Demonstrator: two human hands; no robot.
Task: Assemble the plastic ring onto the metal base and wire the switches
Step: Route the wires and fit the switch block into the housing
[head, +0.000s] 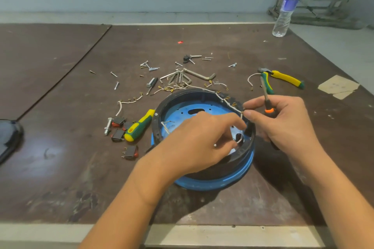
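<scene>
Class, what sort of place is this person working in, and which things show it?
Probably a small workshop bench: loose screws and hex keys scattered on a worn board tabletop, with pliers and a green-yellow screwdriver lying nearby.

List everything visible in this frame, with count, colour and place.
ring: one, black, on the base
base: one, blue, table centre
wires: several, white, behind and inside ring
switches: at least three, black-red, left of ring
loose screwdriver: one, green-yellow, left of ring
pliers: one, yellow-green, back right
hex keys: several, silver, behind ring
screws: many, silver, scattered behind
bottle: one, clear, far right
table: one, brown, under everything
left hand: inside ring, pinches one of the wires
right hand: grips held screwdriver, pinches one of the wires
</scene>
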